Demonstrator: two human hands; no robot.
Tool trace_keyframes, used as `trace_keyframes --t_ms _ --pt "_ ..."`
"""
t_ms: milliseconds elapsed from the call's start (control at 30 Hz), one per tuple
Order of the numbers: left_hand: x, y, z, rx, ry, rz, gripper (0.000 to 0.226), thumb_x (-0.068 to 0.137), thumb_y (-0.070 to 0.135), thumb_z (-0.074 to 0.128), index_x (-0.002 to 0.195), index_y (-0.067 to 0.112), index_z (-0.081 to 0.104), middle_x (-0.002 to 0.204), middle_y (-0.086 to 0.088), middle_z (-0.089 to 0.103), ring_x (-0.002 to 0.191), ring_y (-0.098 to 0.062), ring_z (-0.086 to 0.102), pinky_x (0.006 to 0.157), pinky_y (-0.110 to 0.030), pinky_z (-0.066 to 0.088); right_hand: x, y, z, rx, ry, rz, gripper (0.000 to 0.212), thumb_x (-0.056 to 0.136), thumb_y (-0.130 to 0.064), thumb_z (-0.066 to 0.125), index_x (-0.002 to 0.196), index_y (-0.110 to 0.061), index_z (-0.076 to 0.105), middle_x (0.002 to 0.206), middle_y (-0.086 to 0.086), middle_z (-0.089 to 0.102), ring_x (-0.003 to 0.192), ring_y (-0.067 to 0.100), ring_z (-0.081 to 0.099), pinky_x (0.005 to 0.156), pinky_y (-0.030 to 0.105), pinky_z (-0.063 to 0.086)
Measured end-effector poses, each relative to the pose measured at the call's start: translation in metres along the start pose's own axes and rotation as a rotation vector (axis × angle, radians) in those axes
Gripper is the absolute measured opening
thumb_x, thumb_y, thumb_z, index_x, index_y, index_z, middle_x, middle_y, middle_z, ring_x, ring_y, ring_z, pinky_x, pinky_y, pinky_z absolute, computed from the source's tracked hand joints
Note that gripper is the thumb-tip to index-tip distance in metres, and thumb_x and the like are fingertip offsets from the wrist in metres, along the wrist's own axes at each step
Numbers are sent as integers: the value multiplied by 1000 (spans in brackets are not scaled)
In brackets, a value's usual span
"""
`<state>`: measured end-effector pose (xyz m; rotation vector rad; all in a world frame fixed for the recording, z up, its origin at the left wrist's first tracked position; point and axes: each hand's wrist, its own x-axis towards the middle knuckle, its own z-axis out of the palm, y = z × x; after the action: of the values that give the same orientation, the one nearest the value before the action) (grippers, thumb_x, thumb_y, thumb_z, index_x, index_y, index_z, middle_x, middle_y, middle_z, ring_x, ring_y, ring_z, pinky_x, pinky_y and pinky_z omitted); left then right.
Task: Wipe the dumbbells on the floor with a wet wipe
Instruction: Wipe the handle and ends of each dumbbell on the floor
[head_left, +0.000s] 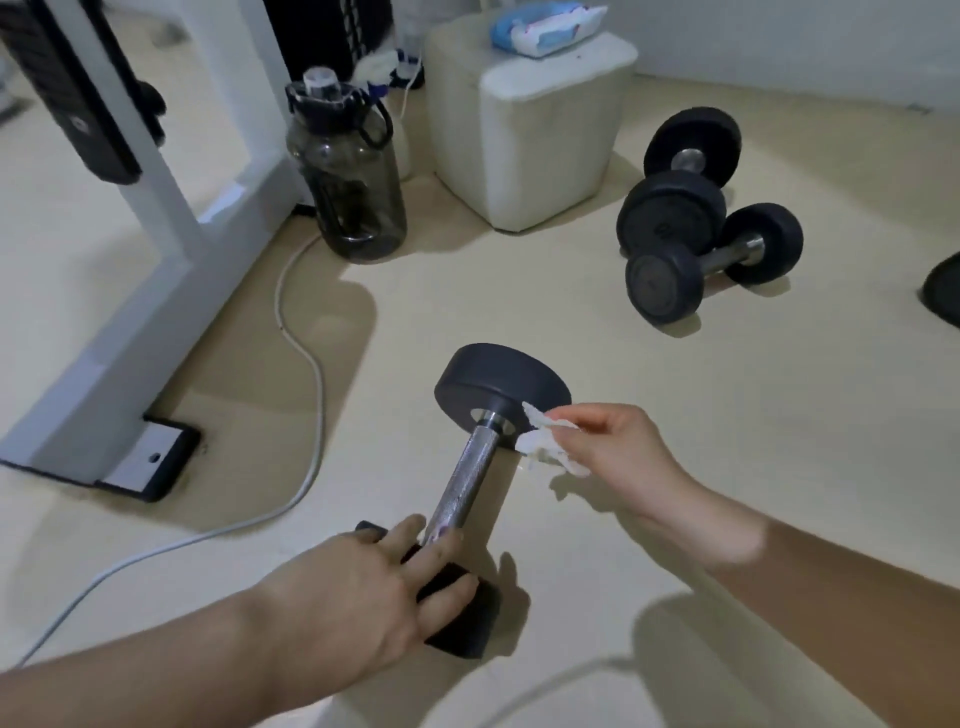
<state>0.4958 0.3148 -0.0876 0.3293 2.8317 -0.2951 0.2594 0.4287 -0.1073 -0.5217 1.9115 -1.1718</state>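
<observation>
A black dumbbell (470, 473) with a knurled steel handle lies on the beige floor in front of me. My left hand (358, 597) rests flat on its near head, fingers spread over it. My right hand (608, 441) pinches a crumpled white wet wipe (545, 441) against the inner face of the far head. Two more black dumbbells lie together at the right: a larger one (680, 176) and a smaller one (711, 262) in front of it.
A white stool (530, 140) carries a pack of wipes (550, 26). A dark water jug (348, 171) stands beside a white frame leg (156, 218). A white cable (306, 395) snakes across the floor. Another dark weight (943, 296) shows at the right edge.
</observation>
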Motion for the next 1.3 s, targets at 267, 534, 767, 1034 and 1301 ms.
trace_keyframes --t_ms 267,534,767,1034,1301 --pt "-3 14 -27 -353 -242 -423 61 87 53 23 142 29 11 133 -7 44 104 -28 56 81 -40 51 -9 42 23 -144 54 -234 17 92 -21 60 97 -31 74 98 -21 67 83 -15 57 65 3 38" --pt "0 38 -2 -362 -86 -581 55 90 57 21 134 28 37 126 -8 56 102 -27 61 75 -34 56 17 64 64 -119 163 -357 23 92 -18 61 113 -21 71 90 -5 64 79 4 55 67 4 39" --pt "-4 48 8 -878 13 -991 77 83 64 50 146 37 15 145 9 34 125 -10 40 97 -21 36 28 71 90 157 119 -160 8 84 -16 70 86 -19 77 66 -7 68 59 9 60 62 26 50" --pt "-6 58 19 -974 153 -1121 80 76 64 61 141 29 28 119 13 53 97 -9 52 78 -23 41 35 47 82 -54 118 -240 16 87 -15 65 75 -7 73 50 -1 59 42 9 52 47 21 47" --pt "3 78 17 -770 212 -1088 97 71 80 48 147 25 26 143 11 39 127 -14 41 96 -24 37 39 42 71 -291 141 -344 20 87 -19 64 76 -4 73 52 3 59 56 -3 52 59 18 40"
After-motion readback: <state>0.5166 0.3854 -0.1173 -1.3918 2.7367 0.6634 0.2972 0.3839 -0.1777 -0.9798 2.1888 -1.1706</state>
